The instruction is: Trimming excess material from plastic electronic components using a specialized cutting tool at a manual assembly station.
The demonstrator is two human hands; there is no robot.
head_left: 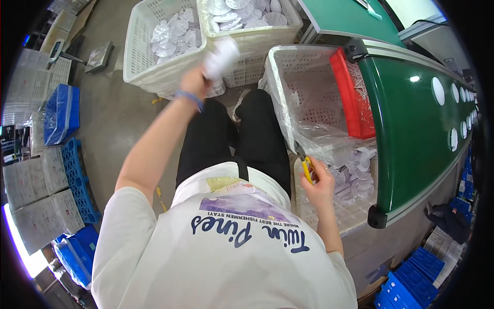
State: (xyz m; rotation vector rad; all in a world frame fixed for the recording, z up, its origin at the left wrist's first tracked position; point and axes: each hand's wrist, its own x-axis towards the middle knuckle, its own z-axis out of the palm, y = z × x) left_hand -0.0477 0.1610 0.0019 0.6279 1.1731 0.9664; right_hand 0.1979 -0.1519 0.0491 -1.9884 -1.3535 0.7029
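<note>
My left hand (195,83), smeared by motion, reaches forward over the near side of the white crates. At its fingers is a blurred white disc (221,57), and the hand seems closed on its edge. Yellow-handled nippers (306,164) sit in my closed right hand (320,184), their dark jaws pointing forward. That hand is beside a crate holding loose clear and white round pieces (355,177). Ahead of my left hand, one white crate (135,56) holds clear-looking discs (177,36), and another (252,38) holds white discs (239,13).
A plastic-lined crate (278,56) stands by my right knee. On it rests a red tray (339,77) with small white scraps. A green conveyor belt (406,139) carries white discs (438,91) at the right. Blue crates (62,113) and a floor scale (99,56) stand at the left.
</note>
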